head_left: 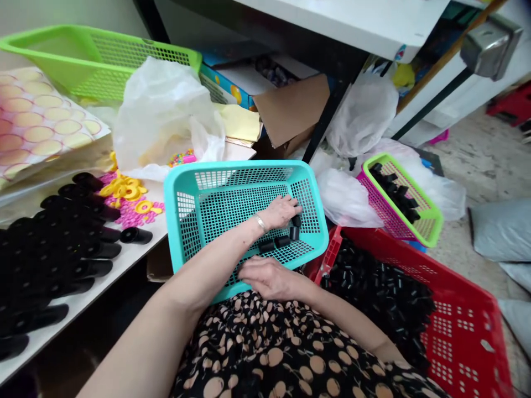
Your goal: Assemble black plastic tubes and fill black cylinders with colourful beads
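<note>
A teal basket (186,190) rests tilted on my lap. Inside it, my left hand (281,211) reaches to the right wall, its fingertips closed on a short black tube (296,221). Three more black tubes (274,244) lie on the basket floor just below that hand. My right hand (267,278) lies over the basket's near rim with the fingers curled round it. To my right, a red crate (464,326) holds a heap of several black tubes (381,293).
On the white table at left stand rows of long black tubes (62,243), yellow rings (124,190) and pink bits. Behind are a green basket (99,61), plastic bags (166,110) and cardboard boxes (290,108). A small pink-and-green basket (427,226) holds black pieces.
</note>
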Motion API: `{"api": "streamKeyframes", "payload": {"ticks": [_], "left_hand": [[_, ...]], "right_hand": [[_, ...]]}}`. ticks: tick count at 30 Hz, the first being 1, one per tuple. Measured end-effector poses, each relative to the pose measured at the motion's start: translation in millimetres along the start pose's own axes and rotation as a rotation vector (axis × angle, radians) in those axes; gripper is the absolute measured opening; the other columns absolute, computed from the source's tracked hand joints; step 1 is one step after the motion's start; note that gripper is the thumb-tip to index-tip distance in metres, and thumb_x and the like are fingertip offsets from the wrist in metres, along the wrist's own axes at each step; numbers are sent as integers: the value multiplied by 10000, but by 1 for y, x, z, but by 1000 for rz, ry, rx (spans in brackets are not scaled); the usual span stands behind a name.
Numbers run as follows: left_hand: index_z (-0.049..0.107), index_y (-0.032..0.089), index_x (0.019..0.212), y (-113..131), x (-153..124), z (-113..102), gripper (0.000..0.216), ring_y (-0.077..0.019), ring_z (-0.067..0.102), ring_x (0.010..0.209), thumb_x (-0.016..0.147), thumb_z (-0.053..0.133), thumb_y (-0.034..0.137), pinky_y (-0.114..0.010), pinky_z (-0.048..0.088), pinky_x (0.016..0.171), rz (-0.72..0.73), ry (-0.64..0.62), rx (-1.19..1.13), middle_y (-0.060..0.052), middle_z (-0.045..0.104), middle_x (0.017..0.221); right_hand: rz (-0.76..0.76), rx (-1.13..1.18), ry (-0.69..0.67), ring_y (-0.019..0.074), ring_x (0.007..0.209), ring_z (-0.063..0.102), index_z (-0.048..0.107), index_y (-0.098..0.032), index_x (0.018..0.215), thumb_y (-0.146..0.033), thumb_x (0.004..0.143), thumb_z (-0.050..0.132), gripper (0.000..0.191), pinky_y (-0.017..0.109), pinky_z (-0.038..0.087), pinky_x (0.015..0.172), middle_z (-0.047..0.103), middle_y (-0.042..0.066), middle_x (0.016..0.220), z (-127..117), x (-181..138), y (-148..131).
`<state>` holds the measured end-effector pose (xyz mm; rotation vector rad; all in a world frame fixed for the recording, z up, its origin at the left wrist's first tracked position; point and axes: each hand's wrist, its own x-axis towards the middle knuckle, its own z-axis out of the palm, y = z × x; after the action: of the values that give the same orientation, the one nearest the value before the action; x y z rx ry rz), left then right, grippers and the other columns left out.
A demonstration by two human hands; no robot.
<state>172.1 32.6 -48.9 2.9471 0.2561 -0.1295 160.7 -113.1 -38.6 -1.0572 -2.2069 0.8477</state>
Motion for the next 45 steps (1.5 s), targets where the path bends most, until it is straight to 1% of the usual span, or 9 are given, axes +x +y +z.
{"api": "streamKeyframes", "payload": {"ticks": [4,8,13,18,24,27,30,38,45], "left_hand": [[610,134,919,-6,-7,4,201,-239,485,988,791,463,85,-377,384,876,-39,62,-49,-122,576,1041],[604,129,873,-21,-25,-10,111,-197,521,870,808,525,171,-350,382,893,-107,86,-109,-80,605,881],[631,144,816,-32,-51,-35,255,-155,518,733,680,722,340,-297,414,706,-311,178,-766,-5,588,742],[675,141,846,-21,-70,-57,328,-145,539,727,589,792,309,-305,448,699,-312,220,-1176,-13,619,761],[674,133,873,-5,-85,-67,398,-122,541,701,530,825,269,-294,456,684,-424,393,-1416,-3,607,738],[657,141,906,-2,-87,-67,364,-106,534,683,604,779,303,-277,443,661,-475,492,-1494,-1,606,752],[626,140,825,-3,-86,-65,237,-99,509,612,671,698,305,-257,410,585,-538,495,-1581,5,571,676],[625,170,599,2,-92,-32,193,-113,431,508,691,629,340,-249,309,482,-559,-152,-742,9,503,513],[633,140,781,25,-98,-20,116,-223,572,832,666,615,134,-324,434,732,-483,-208,-420,-108,633,898]], "right_hand": [[92,84,237,135,828,598,590,-170,866,-202,918,418,183,260,488,780,647,56,877,-15,-13,10],[674,-363,560,183,841,603,599,-160,872,-203,924,380,229,307,474,774,630,104,900,-46,-22,36],[1047,-563,166,238,849,654,592,-125,1007,-249,920,419,230,333,485,722,622,164,997,-67,-6,64],[1008,-436,157,275,909,650,613,-104,966,-235,875,472,213,390,489,771,636,183,996,-70,8,78],[591,495,921,155,750,636,513,-206,1101,-382,811,567,344,329,536,703,622,44,965,-84,-5,67],[431,690,980,144,817,623,510,-237,1091,-362,782,625,353,307,533,716,597,28,987,-92,-13,55],[478,510,932,148,868,578,556,-215,1018,-316,726,693,338,305,504,760,599,24,953,-93,-22,56],[716,554,626,150,778,577,589,-186,1063,-301,696,672,393,304,490,687,628,20,886,-56,-31,69],[686,709,766,133,678,597,576,-202,971,-339,652,727,378,294,532,624,638,-6,794,-44,-24,58]]}}
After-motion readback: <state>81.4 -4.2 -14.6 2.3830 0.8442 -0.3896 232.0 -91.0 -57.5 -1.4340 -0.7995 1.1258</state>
